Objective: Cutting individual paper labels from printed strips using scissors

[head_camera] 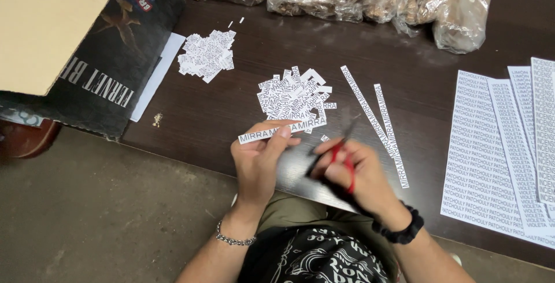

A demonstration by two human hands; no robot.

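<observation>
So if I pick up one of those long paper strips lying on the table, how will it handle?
Probably floppy: each paper strip is long, narrow and thin, so it would likely droop. It looks very light and could slide on the smooth dark table. It would likely tear or crease easily.

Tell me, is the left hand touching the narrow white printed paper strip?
Touching: the head view shows the left hand pinching the narrow white printed paper strip between thumb and fingers.
</observation>
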